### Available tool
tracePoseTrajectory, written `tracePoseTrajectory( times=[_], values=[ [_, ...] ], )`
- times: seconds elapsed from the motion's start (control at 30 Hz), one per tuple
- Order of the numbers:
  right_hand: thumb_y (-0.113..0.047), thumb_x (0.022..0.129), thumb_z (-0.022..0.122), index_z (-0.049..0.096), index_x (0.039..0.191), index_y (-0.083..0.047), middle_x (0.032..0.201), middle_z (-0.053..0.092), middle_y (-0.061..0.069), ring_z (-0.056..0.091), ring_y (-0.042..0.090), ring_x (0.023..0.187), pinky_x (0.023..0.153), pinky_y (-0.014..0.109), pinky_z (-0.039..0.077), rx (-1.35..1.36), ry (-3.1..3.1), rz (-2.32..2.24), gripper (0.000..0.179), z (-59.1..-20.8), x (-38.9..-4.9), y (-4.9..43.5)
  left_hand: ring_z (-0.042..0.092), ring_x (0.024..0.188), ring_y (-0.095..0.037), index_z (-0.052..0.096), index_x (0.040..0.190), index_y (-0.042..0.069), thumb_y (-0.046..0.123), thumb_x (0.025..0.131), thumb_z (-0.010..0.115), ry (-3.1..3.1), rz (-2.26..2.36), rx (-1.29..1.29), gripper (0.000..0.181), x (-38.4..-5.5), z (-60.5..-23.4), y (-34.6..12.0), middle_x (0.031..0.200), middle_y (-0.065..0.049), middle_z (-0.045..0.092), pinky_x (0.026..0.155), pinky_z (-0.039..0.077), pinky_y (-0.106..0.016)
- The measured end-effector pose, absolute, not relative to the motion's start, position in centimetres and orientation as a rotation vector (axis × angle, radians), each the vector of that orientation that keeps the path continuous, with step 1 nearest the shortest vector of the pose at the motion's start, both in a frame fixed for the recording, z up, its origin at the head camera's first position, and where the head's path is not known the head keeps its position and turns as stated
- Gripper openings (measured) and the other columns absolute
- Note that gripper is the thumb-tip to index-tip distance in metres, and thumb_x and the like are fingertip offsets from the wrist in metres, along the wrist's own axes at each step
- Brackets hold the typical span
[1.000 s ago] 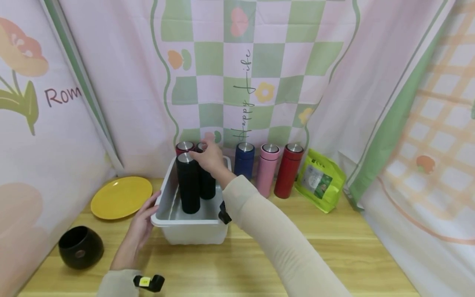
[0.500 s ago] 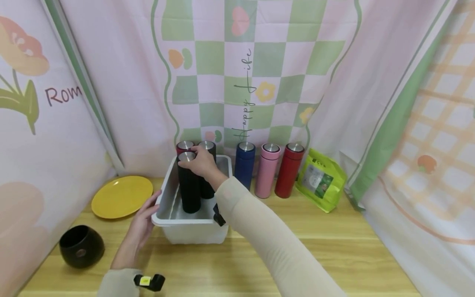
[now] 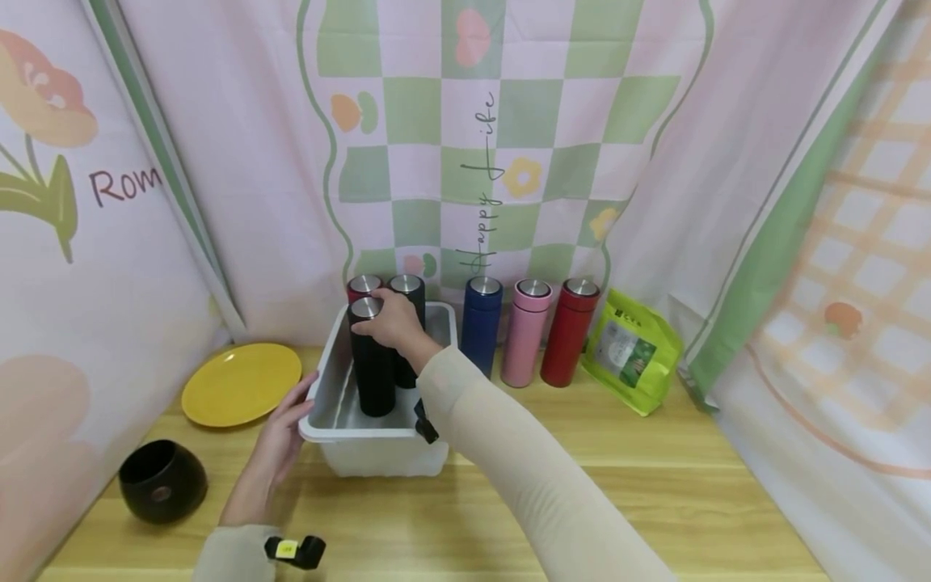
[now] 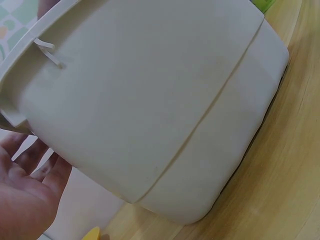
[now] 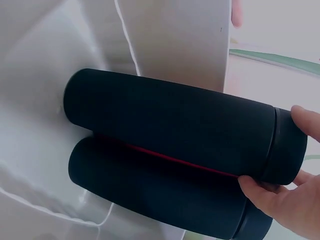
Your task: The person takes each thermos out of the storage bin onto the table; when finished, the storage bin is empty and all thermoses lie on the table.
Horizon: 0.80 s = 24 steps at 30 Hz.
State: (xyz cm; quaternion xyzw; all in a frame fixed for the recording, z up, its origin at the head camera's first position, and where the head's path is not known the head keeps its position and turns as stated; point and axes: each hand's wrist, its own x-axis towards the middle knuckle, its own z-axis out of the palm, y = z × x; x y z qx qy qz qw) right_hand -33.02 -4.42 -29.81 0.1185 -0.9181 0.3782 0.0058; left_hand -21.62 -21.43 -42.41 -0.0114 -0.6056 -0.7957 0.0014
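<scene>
A white plastic bin (image 3: 385,454) holds three thermos flasks: a black thermos (image 3: 374,372) in front, another black thermos (image 3: 416,301) behind it and a dark red thermos (image 3: 364,284) at the back left. My right hand (image 3: 396,322) reaches over the bin and grips the front black thermos near its silver-topped cap. In the right wrist view, thumb and finger lie on opposite sides of that cap (image 5: 287,150). My left hand (image 3: 280,432) rests against the bin's left side below the rim, fingers fairly straight; the left wrist view shows them touching the outer wall.
Right of the bin stand a blue thermos (image 3: 482,323), a pink thermos (image 3: 525,335) and a red thermos (image 3: 570,335), then a green pouch (image 3: 633,353). A yellow plate (image 3: 242,385) and a black round pot (image 3: 163,482) sit on the left. Printed curtains (image 3: 276,202) hang around the table.
My right hand has come forward and left from the rear black thermos to the front one's cap. The left hand stays at the bin's side.
</scene>
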Motion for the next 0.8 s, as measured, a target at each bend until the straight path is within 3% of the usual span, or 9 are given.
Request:
tracePoseTrajectory(
  times=[0.33,0.57,0.8],
  values=[
    [-0.027,0.08,0.082,0.055,0.14,-0.014,0.137,0.052,0.01,0.053,0.025,0.115,0.094,0.035,0.044,0.35,-2.854,1.22,0.067,-29.5,-32.7,-4.0,0.032,0.126,-0.012,0.023,0.156,0.01,0.011,0.103,0.039,-1.879,-2.502,-0.034,0.055,-21.7,-42.5,-21.2,0.159,-0.011,0.012,0.1,0.032,-0.026],
    [-0.028,0.082,0.081,0.053,0.141,-0.014,0.139,0.05,0.011,0.051,0.026,0.116,0.094,0.036,0.044,0.375,-2.852,1.273,0.067,-28.5,-32.2,-3.6,0.024,0.134,-0.019,0.017,0.155,0.005,0.011,0.104,0.038,-1.892,-2.502,-0.021,0.056,-21.4,-42.3,-21.3,0.16,-0.01,0.01,0.1,0.031,-0.025],
    [-0.031,0.081,0.081,0.055,0.14,-0.013,0.132,0.055,0.01,0.051,0.025,0.11,0.086,0.034,0.047,0.42,-2.833,1.271,0.067,-27.3,-32.0,-3.2,0.026,0.132,-0.017,0.018,0.155,0.005,0.011,0.103,0.038,-1.894,-2.498,-0.005,0.056,-21.6,-42.3,-21.3,0.16,-0.011,0.01,0.099,0.032,-0.024]
  ],
)
